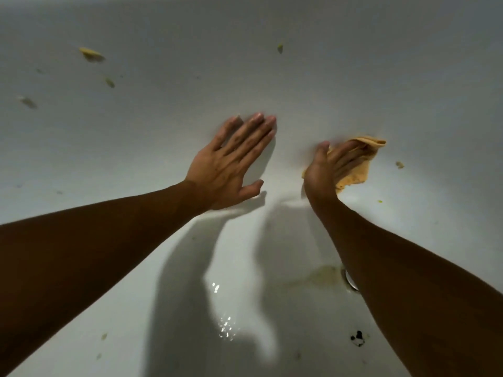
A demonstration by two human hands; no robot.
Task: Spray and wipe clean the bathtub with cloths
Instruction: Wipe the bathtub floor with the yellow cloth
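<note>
My left hand [234, 161] lies flat on the sloping wall of the bathtub [190, 91], fingers straight and close together, holding nothing; I judge it is only bracing me. My right hand [329, 170] presses the orange cloth [362, 172] against the same wall just to the right of it. My fingers are laid out along the cloth rather than curled round it, though blur softens their outline. The cloth's long side runs from my wrist up toward the far wall, and it sticks out past my fingertips.

A small scrap [399, 164] sits on the wall near the cloth's right edge, so the right hand is the nearer one, and a sideways sweep to the right should catch it. More yellow scraps [91, 54] cling high toward the left end, well apart from both hands. Down on the floor, a yellowish stain [324, 276] touches the drain [351, 281], which is half hidden by my right forearm.
</note>
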